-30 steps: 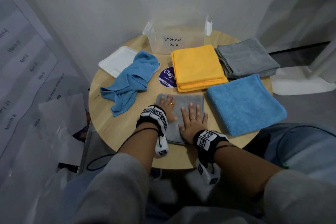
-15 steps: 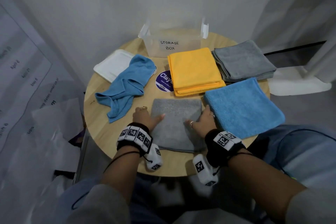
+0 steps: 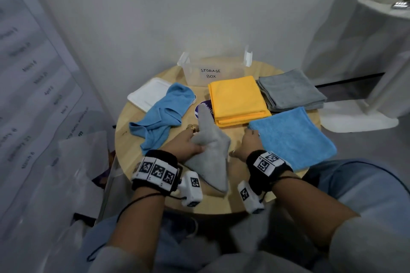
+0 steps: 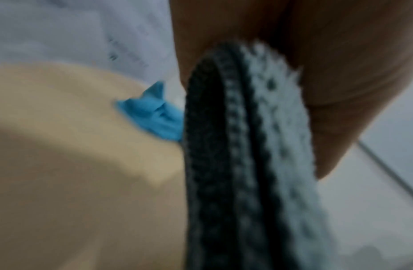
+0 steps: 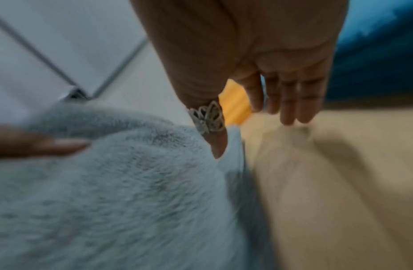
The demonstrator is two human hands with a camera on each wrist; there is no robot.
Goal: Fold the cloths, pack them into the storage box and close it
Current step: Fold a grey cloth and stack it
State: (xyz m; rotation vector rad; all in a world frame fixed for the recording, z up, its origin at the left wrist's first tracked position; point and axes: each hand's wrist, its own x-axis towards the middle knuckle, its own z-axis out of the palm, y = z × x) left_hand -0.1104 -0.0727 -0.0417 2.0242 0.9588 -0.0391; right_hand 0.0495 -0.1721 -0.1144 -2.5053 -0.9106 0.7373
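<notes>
Grey cloth [image 3: 210,150], flat under both palms a moment ago, now rises off the counter [image 3: 133,139] at six o'clock, gripped by the left hand [image 3: 186,146]. The right hand [image 3: 248,144] hangs beside it with relaxed fingers; folding looks finished, packing likely comes next.

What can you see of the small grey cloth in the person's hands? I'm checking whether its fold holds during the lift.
The small grey cloth looks like fluffy microfibre with a darker stitched hem. It is folded and partly raised, one corner pointing up toward the storage box, the near end low over the round wooden table. The left hand grips its left side; the right hand's thumb touches its right edge, fingers straight.
</notes>
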